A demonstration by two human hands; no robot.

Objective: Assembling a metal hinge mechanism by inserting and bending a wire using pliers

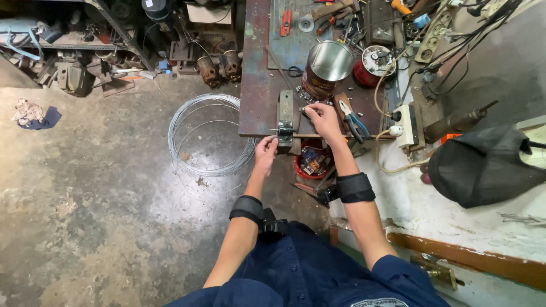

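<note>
While the left hand (265, 151) pinches wire (273, 131) at the vise (285, 121), the right hand (322, 117) grips its handle; loose wire could slip

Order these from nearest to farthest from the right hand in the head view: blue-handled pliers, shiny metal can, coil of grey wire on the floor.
From the right hand:
1. Blue-handled pliers, just beside it on the bench.
2. Shiny metal can, behind it on the bench.
3. Coil of grey wire, on the floor across from the bench edge.
</note>
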